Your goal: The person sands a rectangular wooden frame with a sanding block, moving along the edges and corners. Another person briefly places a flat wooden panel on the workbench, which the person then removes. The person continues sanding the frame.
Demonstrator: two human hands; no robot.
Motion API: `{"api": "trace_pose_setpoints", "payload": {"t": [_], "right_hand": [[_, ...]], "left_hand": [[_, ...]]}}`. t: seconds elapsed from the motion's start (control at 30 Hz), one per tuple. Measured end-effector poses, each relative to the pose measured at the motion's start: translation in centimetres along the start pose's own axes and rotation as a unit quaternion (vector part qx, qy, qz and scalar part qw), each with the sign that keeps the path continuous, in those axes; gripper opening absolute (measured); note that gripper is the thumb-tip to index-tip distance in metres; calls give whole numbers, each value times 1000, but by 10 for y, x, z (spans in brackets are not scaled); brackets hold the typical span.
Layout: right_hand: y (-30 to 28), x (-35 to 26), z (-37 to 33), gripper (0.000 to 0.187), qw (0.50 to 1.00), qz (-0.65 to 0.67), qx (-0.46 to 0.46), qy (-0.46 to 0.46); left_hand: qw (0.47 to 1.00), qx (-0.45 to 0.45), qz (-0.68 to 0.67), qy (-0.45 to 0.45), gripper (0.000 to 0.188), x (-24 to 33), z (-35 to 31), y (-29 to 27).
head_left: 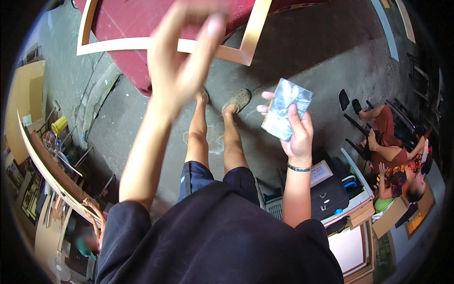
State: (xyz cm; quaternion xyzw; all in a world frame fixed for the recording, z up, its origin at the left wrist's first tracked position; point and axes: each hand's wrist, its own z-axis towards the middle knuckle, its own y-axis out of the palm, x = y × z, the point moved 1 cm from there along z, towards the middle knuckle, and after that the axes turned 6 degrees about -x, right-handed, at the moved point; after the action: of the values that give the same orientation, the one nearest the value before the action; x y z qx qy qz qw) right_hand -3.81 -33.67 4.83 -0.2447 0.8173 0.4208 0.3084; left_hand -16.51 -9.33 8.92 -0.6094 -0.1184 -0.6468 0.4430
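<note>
My right hand [299,138] grips a sanding block [286,110], a flat rectangular piece with a grey-blue face smudged white and a tan edge. The thumb lies across its face and the fingertips show past its left edge. My left hand [177,61] is raised close in front of a pale wooden frame [113,46], its fingertips blurred. A gap shows between its thumb and curved fingers, with nothing visible in it. Whether this hand touches the frame I cannot tell. The frame rests on a red-covered surface [127,21], its near right corner overhanging the edge.
A black case [328,199] lies on a pale-edged table at lower right. Beyond it a person [397,173] sits among dark chairs, near loose black slippers [344,100]. Another person [87,241] is at lower left, beside a curved-looking bench [56,187] and a yellow container [59,125].
</note>
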Motion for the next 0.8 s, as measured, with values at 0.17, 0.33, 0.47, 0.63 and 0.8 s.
{"api": "trace_pose_setpoints", "payload": {"t": [0.17,0.33,0.47,0.63,0.8], "right_hand": [[17,-1,-6,45,998,60,-32,14],[3,6,-17,56,995,-76,-60,21],[17,-3,-17,97,984,133,-121,-18],[-8,15,-20,127,988,57,-141,5],[1,32,-27,66,972,-113,-15,-204]], "left_hand": [[980,-71,-75,-167,19,35,-66,44],[887,-138,-263,-354,19,23,-73,71],[829,-83,-420,-360,13,11,-88,75],[743,52,-563,-359,12,10,-102,99],[715,69,-581,-383,13,32,-110,116]]}}
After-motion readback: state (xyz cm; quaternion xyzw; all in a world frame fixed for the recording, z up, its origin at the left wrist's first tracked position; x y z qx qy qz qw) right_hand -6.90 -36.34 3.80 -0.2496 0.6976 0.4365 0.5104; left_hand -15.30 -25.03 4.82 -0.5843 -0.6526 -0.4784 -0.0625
